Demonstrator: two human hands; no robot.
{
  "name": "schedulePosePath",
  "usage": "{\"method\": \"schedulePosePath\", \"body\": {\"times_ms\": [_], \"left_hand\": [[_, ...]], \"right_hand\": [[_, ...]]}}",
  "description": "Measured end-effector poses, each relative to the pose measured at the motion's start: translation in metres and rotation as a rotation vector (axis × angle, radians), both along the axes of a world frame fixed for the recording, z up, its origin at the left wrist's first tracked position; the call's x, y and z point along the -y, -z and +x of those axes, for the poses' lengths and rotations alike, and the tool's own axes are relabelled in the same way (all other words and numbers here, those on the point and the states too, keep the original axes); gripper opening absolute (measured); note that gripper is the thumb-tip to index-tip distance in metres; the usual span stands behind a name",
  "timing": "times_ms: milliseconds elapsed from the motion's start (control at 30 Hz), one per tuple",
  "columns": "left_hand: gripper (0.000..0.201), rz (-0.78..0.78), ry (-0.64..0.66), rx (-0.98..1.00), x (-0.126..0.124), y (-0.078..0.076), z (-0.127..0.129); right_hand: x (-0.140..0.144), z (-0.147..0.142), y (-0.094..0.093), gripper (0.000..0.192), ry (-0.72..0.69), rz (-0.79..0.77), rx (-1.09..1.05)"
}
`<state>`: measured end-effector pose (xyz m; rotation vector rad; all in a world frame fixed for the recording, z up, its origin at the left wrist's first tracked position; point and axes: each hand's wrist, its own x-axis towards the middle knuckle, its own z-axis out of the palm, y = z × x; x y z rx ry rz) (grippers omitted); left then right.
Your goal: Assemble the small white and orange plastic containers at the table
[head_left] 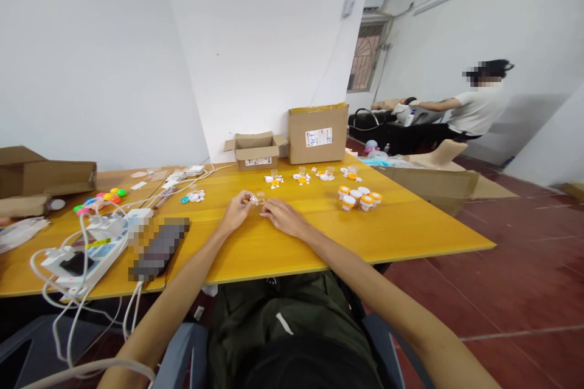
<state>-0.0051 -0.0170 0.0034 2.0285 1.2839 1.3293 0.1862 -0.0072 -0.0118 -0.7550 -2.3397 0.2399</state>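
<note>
My left hand (237, 211) is closed in a pinch on a small white part (253, 200) above the yellow table. Close beside it, my right hand (281, 217) has its fingers drawn together; what they hold, if anything, is too small to make out. Between the hands is a small clear plastic cup (261, 197), near the right fingertips. Beyond the hands, small clear cups (329, 172) stand with loose white and orange parts (274, 183) in several little groups. To the right, several small jars with white and orange lids (348, 200) stand clustered together.
An open cardboard box (258, 161) and a taller carton (318, 140) stand at the back. Leftward lie a power strip (103, 261) with tangled cables, a dark phone-like device (159, 249), white rings (197, 196) and colourful balls (112, 196). Another person (479, 106) sits far right.
</note>
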Motion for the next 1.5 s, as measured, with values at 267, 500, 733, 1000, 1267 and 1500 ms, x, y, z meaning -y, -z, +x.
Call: {"method": "schedulePosePath", "body": {"times_ms": [267,500,733,1000,1267,1500], "left_hand": [[0.023,0.03,0.016,-0.054,0.003,-0.002,0.001],[0.024,0.045,0.047,-0.151,0.006,-0.002,0.002],[0.021,0.1,0.116,-0.173,0.007,-0.002,0.005],[0.022,0.057,0.133,-0.095,0.005,0.004,0.007],[0.035,-0.04,0.182,0.051,-0.001,0.011,0.006],[0.031,0.022,0.159,0.006,0.001,0.005,0.005]], "right_hand": [[-0.005,-0.001,-0.001,0.011,-0.045,-0.183,-0.311],[-0.01,-0.001,0.002,0.016,-0.092,-0.36,-0.458],[-0.006,-0.002,0.001,0.015,-0.152,-0.407,-0.497],[-0.006,-0.001,0.0,0.01,-0.154,-0.385,-0.524],[-0.009,-0.001,0.002,0.009,-0.115,-0.373,-0.566],[-0.008,0.001,0.001,0.013,-0.13,-0.16,-0.555]]}}
